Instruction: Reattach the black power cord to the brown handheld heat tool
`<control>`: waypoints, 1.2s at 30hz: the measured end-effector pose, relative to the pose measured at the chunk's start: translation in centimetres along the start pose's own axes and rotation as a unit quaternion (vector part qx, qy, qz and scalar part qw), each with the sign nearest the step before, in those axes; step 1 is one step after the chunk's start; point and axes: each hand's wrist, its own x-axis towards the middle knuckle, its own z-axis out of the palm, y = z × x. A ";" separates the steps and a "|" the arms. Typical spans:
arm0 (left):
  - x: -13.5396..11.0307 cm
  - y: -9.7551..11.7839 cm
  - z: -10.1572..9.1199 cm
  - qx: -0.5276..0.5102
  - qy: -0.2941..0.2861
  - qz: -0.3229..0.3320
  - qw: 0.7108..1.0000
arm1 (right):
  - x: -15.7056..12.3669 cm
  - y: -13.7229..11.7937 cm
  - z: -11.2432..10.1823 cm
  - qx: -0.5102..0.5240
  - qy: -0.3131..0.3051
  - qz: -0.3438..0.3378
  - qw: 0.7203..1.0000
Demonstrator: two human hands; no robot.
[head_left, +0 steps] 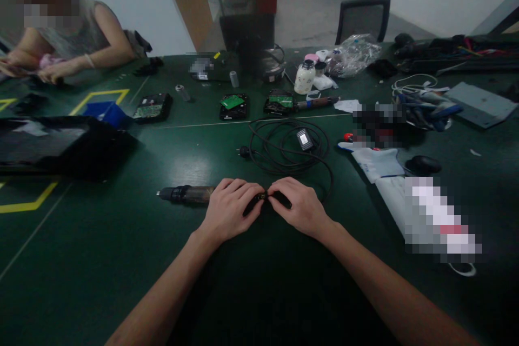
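Note:
My left hand (232, 204) is closed round the rear end of a dark electric screwdriver (184, 194) that lies on the green table (101, 259) with its tip pointing left. My right hand (297, 206) pinches a small plug on the end of a black cable (292, 147), right against the tool's rear end. The two hands meet fingertip to fingertip. The cable runs back into a loose coil with a small power adapter (304, 139) lying on it.
Three hard drives (153, 106) (233, 106) (279, 102) lie in a row behind the coil, beside a blue bin (106, 112), a white bottle (305, 77) and a soldering iron (318, 102). A black tray (52, 146) sits left. Another person works at far left. Tools, cables and cloths crowd the right.

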 end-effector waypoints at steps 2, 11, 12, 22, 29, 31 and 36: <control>0.0 0.0 0.0 0.001 -0.001 -0.001 1.000 | 0.0 0.0 0.0 0.001 0.002 0.001 1.000; 0.1 0.1 -0.2 -0.005 -0.002 -0.001 1.000 | 0.0 -0.1 -0.1 -0.001 -0.003 0.003 1.000; 0.1 0.1 -0.2 -0.003 0.000 -0.005 1.000 | 0.0 -0.1 -0.1 -0.001 -0.003 0.003 1.000; 0.1 0.0 -0.1 0.000 0.000 -0.010 1.000 | 0.1 -0.2 -0.2 -0.002 0.006 -0.002 1.000; 0.0 0.0 0.0 -0.004 -0.004 0.001 1.000 | 0.0 -0.2 -0.1 0.001 0.007 -0.002 1.000; 0.0 0.0 0.0 0.000 0.000 -0.010 1.000 | 0.0 -0.1 -0.1 0.002 0.005 0.000 1.000; 0.0 0.0 -0.1 -0.005 -0.002 -0.003 1.000 | 0.0 -0.1 -0.2 0.001 -0.001 -0.002 1.000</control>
